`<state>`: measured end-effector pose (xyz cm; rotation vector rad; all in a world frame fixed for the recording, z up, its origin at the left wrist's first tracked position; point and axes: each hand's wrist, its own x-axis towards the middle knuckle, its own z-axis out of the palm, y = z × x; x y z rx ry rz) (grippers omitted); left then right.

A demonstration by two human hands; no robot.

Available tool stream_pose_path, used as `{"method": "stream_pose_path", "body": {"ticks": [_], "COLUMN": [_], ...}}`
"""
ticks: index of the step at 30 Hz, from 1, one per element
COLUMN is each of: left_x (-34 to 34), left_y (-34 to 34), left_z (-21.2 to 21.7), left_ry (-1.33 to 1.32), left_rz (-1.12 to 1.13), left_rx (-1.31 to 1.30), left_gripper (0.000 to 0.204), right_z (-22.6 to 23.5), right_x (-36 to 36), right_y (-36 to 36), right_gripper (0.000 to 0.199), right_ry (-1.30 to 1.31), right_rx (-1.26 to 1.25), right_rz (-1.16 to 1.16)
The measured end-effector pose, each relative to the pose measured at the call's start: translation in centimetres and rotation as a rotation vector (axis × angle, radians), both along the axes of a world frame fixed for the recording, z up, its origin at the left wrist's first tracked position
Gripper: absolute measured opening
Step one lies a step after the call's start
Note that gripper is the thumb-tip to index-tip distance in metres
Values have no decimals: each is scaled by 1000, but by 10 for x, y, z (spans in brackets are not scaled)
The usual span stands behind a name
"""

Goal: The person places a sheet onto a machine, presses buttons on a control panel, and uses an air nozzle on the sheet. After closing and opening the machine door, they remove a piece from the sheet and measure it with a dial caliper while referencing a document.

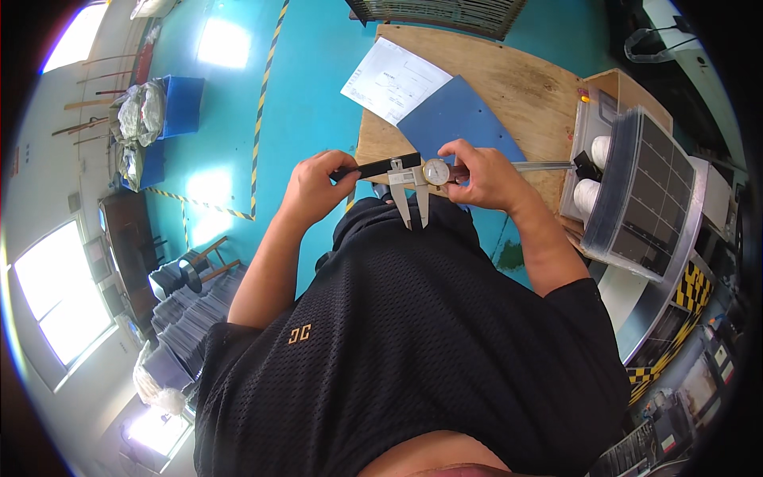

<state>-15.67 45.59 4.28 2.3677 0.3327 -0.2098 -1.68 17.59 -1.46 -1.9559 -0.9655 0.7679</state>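
A dial caliper is being held level above the near edge of a wooden table, its two jaws pointing down and standing slightly apart. Its dark end is being gripped by the closed left hand; the dial side is being pinched by the right hand. A blue sheet and a white paper are lying behind on the table.
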Motion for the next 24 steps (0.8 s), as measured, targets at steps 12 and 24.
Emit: {"method": "stream_pose_path", "body": {"ticks": [12, 24], "left_x": [-7, -21], "left_y": [4, -6], "left_z": [-16, -58], "left_ry": [104, 183], "left_rz": [139, 164], "left_rx": [-253, -412], "left_gripper": [12, 18], "right_z": [-6, -6], "right_x": [-7, -10], "right_y": [2, 4], "right_gripper": [42, 43], "right_ry": [3, 22], "right_rx": [98, 109], "right_rz": [-32, -33]}}
